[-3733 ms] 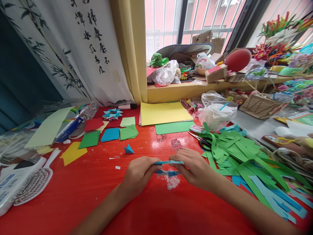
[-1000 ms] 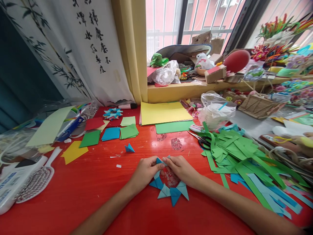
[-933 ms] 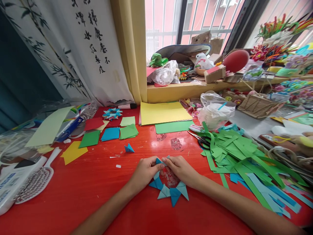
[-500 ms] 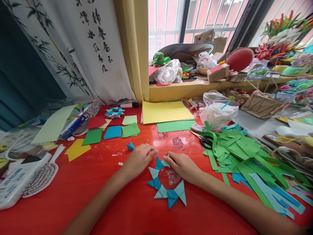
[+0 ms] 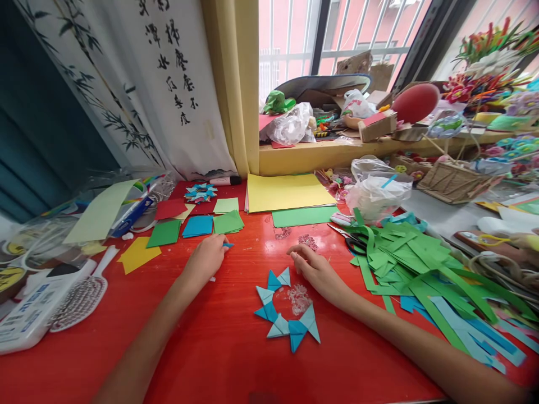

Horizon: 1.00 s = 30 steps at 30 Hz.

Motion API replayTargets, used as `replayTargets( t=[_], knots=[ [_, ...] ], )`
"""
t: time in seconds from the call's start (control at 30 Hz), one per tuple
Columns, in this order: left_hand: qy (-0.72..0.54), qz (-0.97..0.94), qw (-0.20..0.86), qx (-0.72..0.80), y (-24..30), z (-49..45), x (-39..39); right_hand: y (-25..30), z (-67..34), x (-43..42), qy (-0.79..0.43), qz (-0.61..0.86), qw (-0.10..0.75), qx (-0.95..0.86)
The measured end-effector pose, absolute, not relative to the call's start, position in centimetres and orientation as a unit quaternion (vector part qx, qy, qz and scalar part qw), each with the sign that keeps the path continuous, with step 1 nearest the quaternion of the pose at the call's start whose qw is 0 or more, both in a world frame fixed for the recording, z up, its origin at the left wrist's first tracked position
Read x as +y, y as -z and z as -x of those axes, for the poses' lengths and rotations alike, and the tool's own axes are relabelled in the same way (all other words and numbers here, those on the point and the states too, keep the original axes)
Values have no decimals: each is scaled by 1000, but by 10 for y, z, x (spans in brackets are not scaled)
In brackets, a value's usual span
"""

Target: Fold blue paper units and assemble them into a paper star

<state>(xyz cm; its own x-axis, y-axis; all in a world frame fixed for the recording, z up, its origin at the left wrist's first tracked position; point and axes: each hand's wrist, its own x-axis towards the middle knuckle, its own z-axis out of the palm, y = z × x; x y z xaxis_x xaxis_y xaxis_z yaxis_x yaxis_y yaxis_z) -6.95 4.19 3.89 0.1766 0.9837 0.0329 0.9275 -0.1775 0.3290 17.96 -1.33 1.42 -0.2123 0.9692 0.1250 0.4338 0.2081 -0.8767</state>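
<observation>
A partial ring of folded blue paper units [image 5: 283, 307] lies flat on the red table [image 5: 202, 348], open on its upper right side. My left hand [image 5: 207, 259] has reached up and left; its fingers are closed over a small folded blue paper piece [image 5: 228, 245], only a tip of which shows. My right hand [image 5: 314, 269] rests on the table just right of the ring's top, fingers loosely curled, holding nothing I can see.
Squares of green, blue, red and yellow paper [image 5: 197, 225] lie behind my left hand, with larger yellow sheets [image 5: 288, 192]. Scissors [image 5: 347, 240] and a heap of green strips [image 5: 412, 264] fill the right. A hairbrush [image 5: 80, 292] lies at left. The windowsill is cluttered.
Both hands let go of the blue ring, which now lies on the table. My left hand moved up-left and closed on the small blue piece; my right hand shifted slightly back.
</observation>
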Motion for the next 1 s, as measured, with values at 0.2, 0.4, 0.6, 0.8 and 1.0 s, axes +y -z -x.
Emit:
replayTargets(
  t=[0.2, 0.4, 0.6, 0.8, 1.0],
  knots=[
    [-254, -828, 247, 434, -59, 29, 9, -15, -176, -17, -459, 432, 374, -680],
    [-300, -809, 312, 396, -54, 5, -13, -15, -172, -21, -546, 380, 374, -646],
    [-280, -787, 348, 426, -49, 2, -14, -22, -173, -26, -469, 402, 383, -686],
    [-335, -702, 478, 409, -49, 0, -15, -21, -172, -22, -566, 379, 401, -612],
    [-377, -715, 437, 394, -47, 1, -16, -19, -173, -20, -703, 346, 328, -528]
  ],
)
